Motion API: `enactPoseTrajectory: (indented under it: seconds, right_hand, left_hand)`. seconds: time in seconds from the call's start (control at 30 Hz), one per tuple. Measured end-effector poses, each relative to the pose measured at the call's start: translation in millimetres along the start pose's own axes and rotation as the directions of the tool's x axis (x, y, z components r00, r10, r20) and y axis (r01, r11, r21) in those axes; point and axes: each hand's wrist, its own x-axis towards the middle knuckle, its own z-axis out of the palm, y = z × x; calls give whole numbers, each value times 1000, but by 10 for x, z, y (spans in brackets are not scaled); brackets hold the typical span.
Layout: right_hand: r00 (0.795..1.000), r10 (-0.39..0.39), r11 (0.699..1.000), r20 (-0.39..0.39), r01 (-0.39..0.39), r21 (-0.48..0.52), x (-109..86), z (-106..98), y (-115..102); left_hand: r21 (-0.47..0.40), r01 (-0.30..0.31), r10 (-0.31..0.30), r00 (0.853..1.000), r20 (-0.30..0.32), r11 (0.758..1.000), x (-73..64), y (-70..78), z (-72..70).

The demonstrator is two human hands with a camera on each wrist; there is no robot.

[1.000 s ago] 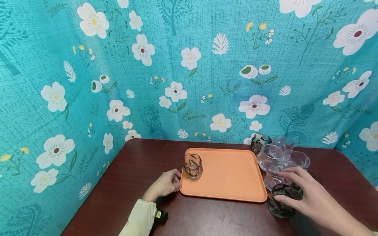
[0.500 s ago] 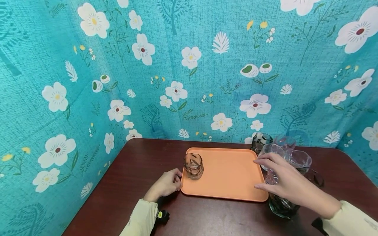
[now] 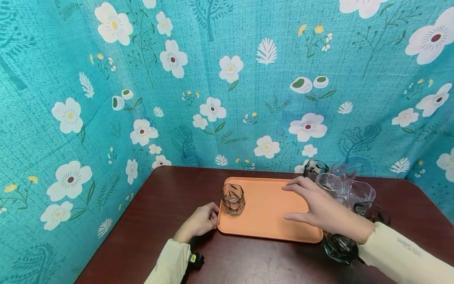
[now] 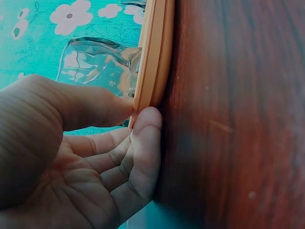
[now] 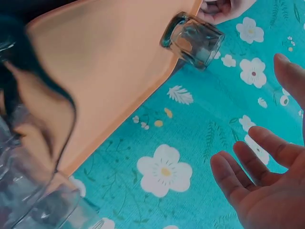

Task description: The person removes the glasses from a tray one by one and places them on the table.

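An orange tray [image 3: 269,213] lies on the dark wooden table, with a brown-tinted faceted glass [image 3: 233,200] upright at its left end. At the tray's left edge my left hand [image 3: 202,221] pinches the rim, the thumb [image 4: 105,107] against the top and the curled fingers beside and below it. Over the tray's right half hovers my right hand [image 3: 319,205], thumb and fingers spread apart and nothing between them. My right forearm passes above a dark glass [image 3: 340,248] near the tray's right front corner and partly hides it.
Right of the tray several glasses stand close together: a clear one [image 3: 359,192], a pinkish one [image 3: 343,171], a dark one [image 3: 315,169] at the back. Another dark glass [image 3: 376,215] sits beyond my forearm. A floral teal curtain [image 3: 213,79] hangs behind the table [image 3: 170,189].
My right hand has moved left from above the dark front glass to over the tray, its fingers spread throughout. My left hand has stayed at the tray's left edge.
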Motion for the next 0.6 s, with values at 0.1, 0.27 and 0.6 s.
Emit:
enactPoseTrajectory:
  seconds: [0.1,0.27,0.6]
  right_hand:
    - [1000,-8,1000,23,8,12,81,44,-25]
    - [998,-17,999,59,15,37,222,120,-84]
    - [987,10,997,162,-23,80,642,374,-187]
  left_hand:
    - [8,3,-3,1000,-1,1000,6,0,-3]
    - [2,9,-9,1000,-4,1000,10,7,-7]
    - [2,30,-30,1000,8,1000,3,7,-1]
